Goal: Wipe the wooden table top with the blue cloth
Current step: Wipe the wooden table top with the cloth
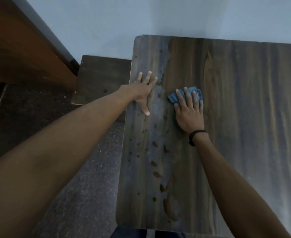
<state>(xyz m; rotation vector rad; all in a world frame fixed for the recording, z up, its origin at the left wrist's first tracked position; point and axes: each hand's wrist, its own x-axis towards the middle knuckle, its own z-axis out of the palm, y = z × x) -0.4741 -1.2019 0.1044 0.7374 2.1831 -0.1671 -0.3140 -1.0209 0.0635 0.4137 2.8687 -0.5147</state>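
The dark wooden table top (235, 109) fills the right half of the head view, its far edge against a pale wall. A dusty grey strip with darker spots runs along its left side; the wood to the right of it looks darker and cleaner. My right hand (188, 112) lies flat with straight fingers on a crumpled blue cloth (173, 97), pressing it onto the table just right of the dusty strip. My left hand (144, 91) rests flat on the table near its left edge, fingers spread.
A lower dark wooden surface (100, 78) stands left of the table, beyond its edge. A brown wooden door or panel (21, 48) slants at the upper left. Dark speckled floor (83, 186) lies below the table's left edge.
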